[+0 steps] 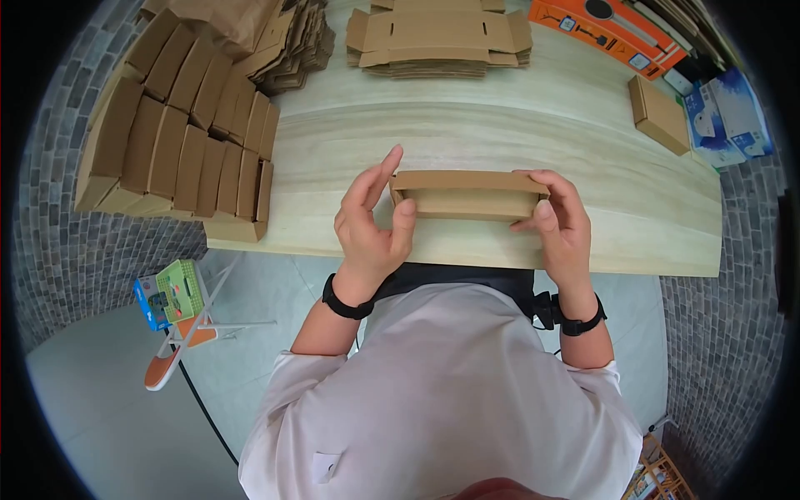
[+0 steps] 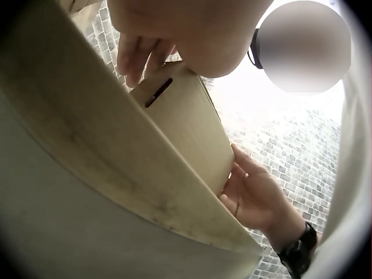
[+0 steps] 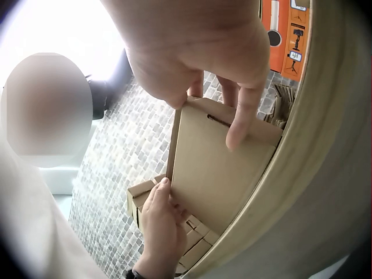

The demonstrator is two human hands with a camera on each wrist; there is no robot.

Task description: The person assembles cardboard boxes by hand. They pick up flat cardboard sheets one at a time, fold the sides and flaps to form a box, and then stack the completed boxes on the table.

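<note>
A small brown cardboard box (image 1: 471,181), its open side facing the person, is held near the table's front edge. My right hand (image 1: 570,229) grips its right end, thumb at the near side and fingers around the far side. At the other end my left hand (image 1: 367,229) has its fingers fairly straight, with the thumb touching the box's left corner. A narrow slot shows near one end of the box's underside (image 2: 189,125) in the left wrist view. From the right wrist, the same box (image 3: 218,168) shows a slot beside the right fingers.
Folded boxes (image 1: 179,150) stand stacked in rows at the table's left. Flat cardboard blanks (image 1: 437,37) lie at the back, with more blanks (image 1: 292,42) beside them. On the right are an orange box (image 1: 604,33), a brown box (image 1: 658,115) and a blue-white box (image 1: 727,118).
</note>
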